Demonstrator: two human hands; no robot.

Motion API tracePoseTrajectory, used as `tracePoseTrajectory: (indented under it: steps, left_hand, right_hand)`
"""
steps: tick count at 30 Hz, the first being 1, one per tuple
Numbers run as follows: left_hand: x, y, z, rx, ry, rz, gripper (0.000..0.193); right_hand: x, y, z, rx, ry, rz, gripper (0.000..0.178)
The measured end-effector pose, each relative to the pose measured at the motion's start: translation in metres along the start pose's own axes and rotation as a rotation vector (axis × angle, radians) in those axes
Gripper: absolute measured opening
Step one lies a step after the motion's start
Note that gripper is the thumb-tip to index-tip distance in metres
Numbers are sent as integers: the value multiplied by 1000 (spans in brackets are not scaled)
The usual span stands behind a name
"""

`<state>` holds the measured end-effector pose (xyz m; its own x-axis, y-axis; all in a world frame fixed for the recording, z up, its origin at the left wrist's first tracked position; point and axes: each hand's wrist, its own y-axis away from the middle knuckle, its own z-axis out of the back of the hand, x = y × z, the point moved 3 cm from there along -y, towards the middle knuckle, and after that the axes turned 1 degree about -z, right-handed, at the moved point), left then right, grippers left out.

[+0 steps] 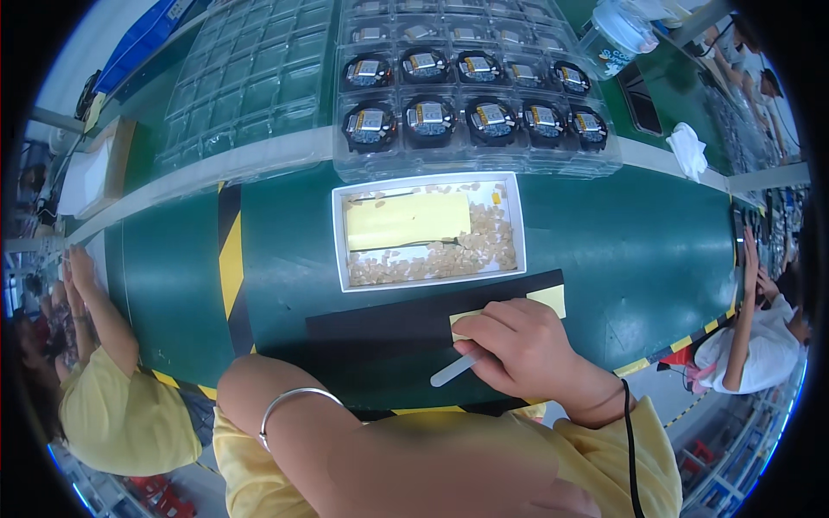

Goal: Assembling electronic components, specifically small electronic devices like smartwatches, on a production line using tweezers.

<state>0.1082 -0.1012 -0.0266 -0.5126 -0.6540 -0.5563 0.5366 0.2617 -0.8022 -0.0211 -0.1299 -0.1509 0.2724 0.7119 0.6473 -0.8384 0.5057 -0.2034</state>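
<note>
On my feed the R hand (522, 345) is pinched shut on a flat whitish stick (452, 369), tip angled down-left over the green tabletop (639, 259). Its fingers cover part of a yellow piece (464, 321) on a long black strip (380, 326); a second yellow piece (547, 301) sits at the strip's R end. The L arm, w/ silver bangle (298, 393), folds across the lower edge; what I get of the L hand (566, 499) is blurred & cut off, so can't tell if it's gripping. Just beyond the strip: white box (338, 237) w/ lots of small tan bits (440, 262) & a yellow sheet (406, 220). Farther up, clear tray (484, 161) of round black units (430, 119); another clear tray (246, 78) to its L. Upper R: phone (639, 99), crumpled white tissue (687, 151). Co-workers both sides, yellow top (125, 414) L, white top (764, 345) R.
</note>
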Motion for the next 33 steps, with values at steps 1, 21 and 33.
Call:
tracePoseTrajectory:
  steps: [1,21,33]
  left_hand:
    - [-1,1,1,116,-69,-31,69]
    - [-22,-6,-3,-593,234,354,61]
    - [-47,-25,-15,-948,-319,-156,56]
  right_hand:
    - [-1,0,2,-7,10,-2,15]
    - [0,4,-2,-2,19,7,15]
    - [-1,11,-4,51,53,-7,21]
